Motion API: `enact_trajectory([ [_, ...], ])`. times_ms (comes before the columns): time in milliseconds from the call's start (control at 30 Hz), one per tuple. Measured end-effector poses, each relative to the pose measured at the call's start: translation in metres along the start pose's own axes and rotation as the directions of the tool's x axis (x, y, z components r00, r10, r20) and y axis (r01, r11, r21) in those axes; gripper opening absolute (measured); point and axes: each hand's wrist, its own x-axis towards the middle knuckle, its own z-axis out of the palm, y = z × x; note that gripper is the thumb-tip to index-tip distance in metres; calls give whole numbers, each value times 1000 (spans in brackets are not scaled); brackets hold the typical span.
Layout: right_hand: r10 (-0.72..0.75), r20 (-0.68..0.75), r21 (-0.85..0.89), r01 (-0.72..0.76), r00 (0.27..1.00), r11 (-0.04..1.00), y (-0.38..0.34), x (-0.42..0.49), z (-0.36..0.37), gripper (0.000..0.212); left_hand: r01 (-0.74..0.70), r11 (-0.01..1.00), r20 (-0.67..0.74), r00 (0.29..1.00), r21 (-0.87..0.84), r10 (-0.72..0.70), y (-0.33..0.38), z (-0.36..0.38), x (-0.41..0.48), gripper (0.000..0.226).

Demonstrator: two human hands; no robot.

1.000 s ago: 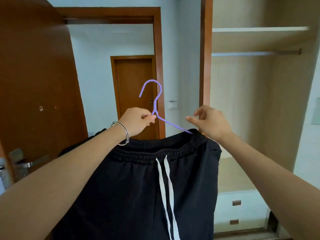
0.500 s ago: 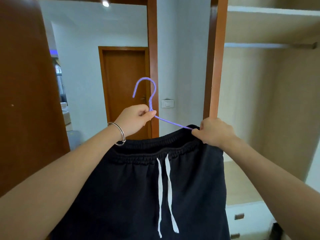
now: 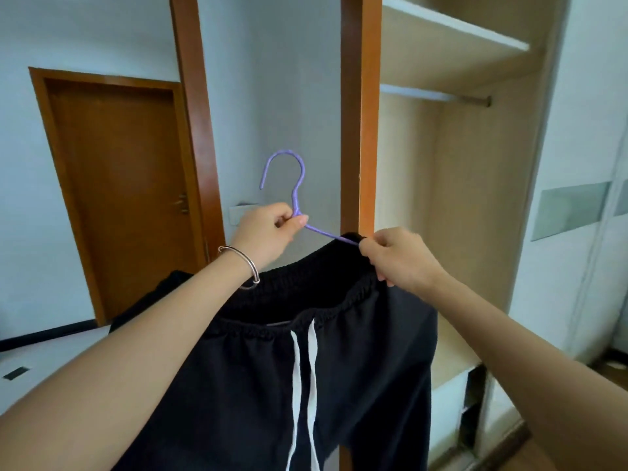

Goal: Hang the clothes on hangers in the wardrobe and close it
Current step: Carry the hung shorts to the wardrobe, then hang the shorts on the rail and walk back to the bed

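Before the open wardrobe (image 3: pixel 475 205), seen from the head camera, a pair of black shorts (image 3: pixel 326 368) hangs on a purple hanger (image 3: pixel 295 195) held up at chest height. The left hand (image 3: pixel 268 232), a silver bangle (image 3: pixel 243 266) on its wrist, is pinched shut on the hanger's neck just below the hook, which stands upright and free. The right hand (image 3: pixel 397 256) is closed on the waistband at the hanger's right shoulder, where the purple wire disappears into the fabric. Two white drawstrings (image 3: pixel 306 385) hang down the front of the shorts. Directly behind the hands rises an orange-brown wardrobe post (image 3: pixel 360 113), between the hanger and the wardrobe's interior to the right. Inside, a bare metal rail (image 3: pixel 438 96) runs under a pale shelf (image 3: pixel 452 39), higher than the hook and off to its right. White drawers (image 3: pixel 448 396) sit at the wardrobe's bottom, and a sliding door panel (image 3: pixel 591 164) stands at the far right. To the left, past a second brown frame (image 3: pixel 193 113), a closed wooden door (image 3: pixel 125 185) shows across the room.
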Motion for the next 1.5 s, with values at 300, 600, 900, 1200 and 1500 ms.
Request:
enact_trajectory([
  [300, -125, -9, -272, 118, 992, 955, 56, 23, -49, 30, -4, 901, 242, 963, -434, 121, 23, 78, 41, 31],
  [600, -65, -236, -474, -57, 969, 878, 123, 56, -105, 28, -161, 865, 270, 909, -474, 317, 67, 153, 96, 7],
  [900, 33, -498, -394, -260, 866, 881, 205, 73, -198, 30, -45, 968, 209, 973, -248, 99, 69, 248, 148, 30],
  [1200, 41, -534, -499, -354, 844, 791, 240, 95, -240, 26, -222, 971, 82, 970, -91, 230, 122, 330, 207, 76],
  [1500, -23, -567, -414, -261, 823, 872, 263, 165, -250, 17, -598, 798, -112, 800, -75, 589, 116, 379, 293, 80],
])
